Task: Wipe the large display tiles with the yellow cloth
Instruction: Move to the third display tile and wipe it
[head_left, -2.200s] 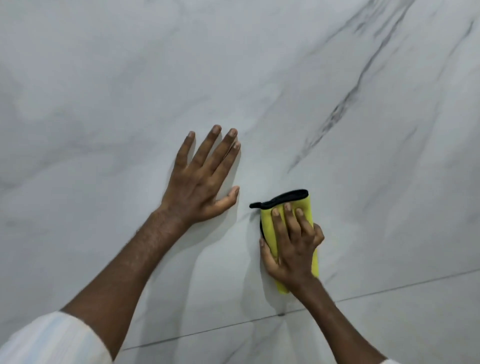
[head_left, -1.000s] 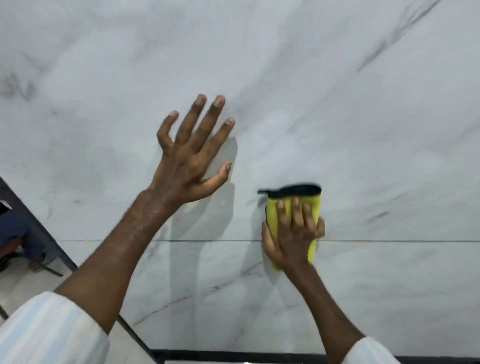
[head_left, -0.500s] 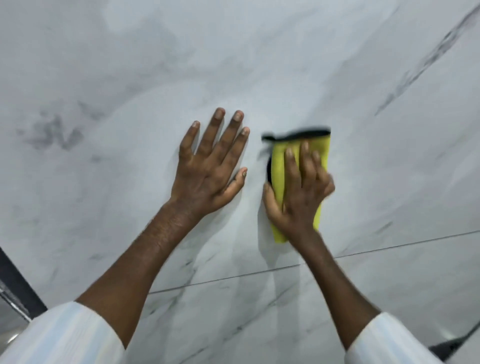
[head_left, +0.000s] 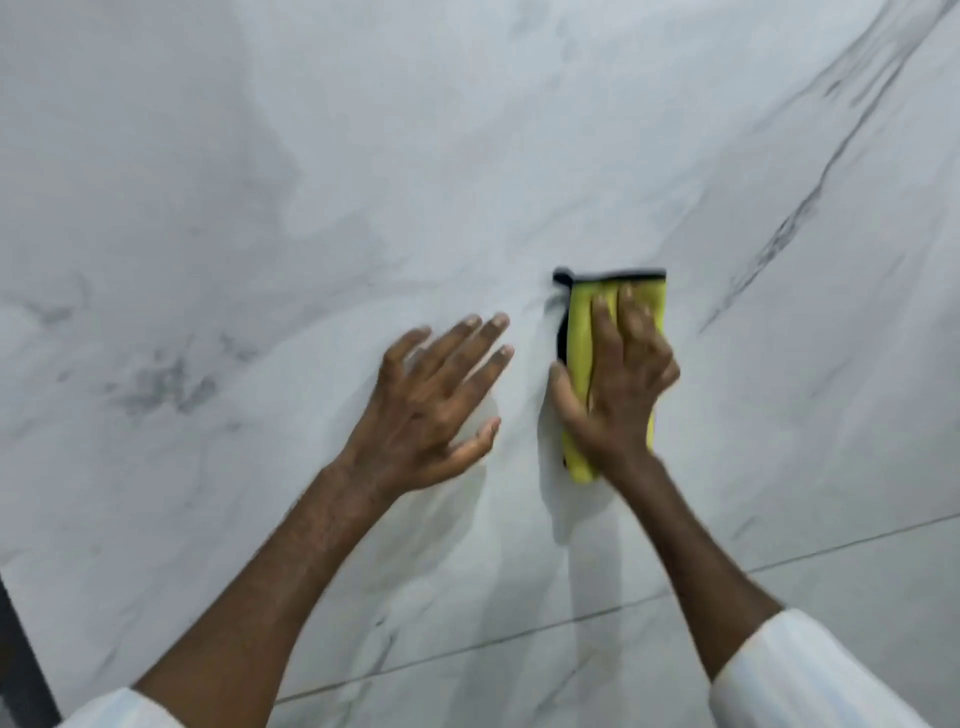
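Big glossy marble-look tile (head_left: 363, 156) fills nearly the whole view, grey veins running off toward 1 o'clock. A thin joint line (head_left: 467, 650) crosses low, around 5 o'clock, with another tile below it.

Left hand (head_left: 426, 410) sits near the middle with its fingers (head_left: 467, 343) straight and spread. It looks braced on the tile, but the blur makes contact hard to call. Right hand (head_left: 618, 395), at its 3 o'clock, presses the yellow cloth (head_left: 582, 322) onto the tile.

Cloth is folded into a long pad, black edge at 12 o'clock. My guess is it's soft, light and floppy, so a flat palm on top beats pinching a corner. Right fingers (head_left: 602, 332) lie straight and close together on it, thumb out at 9 o'clock along its edge.
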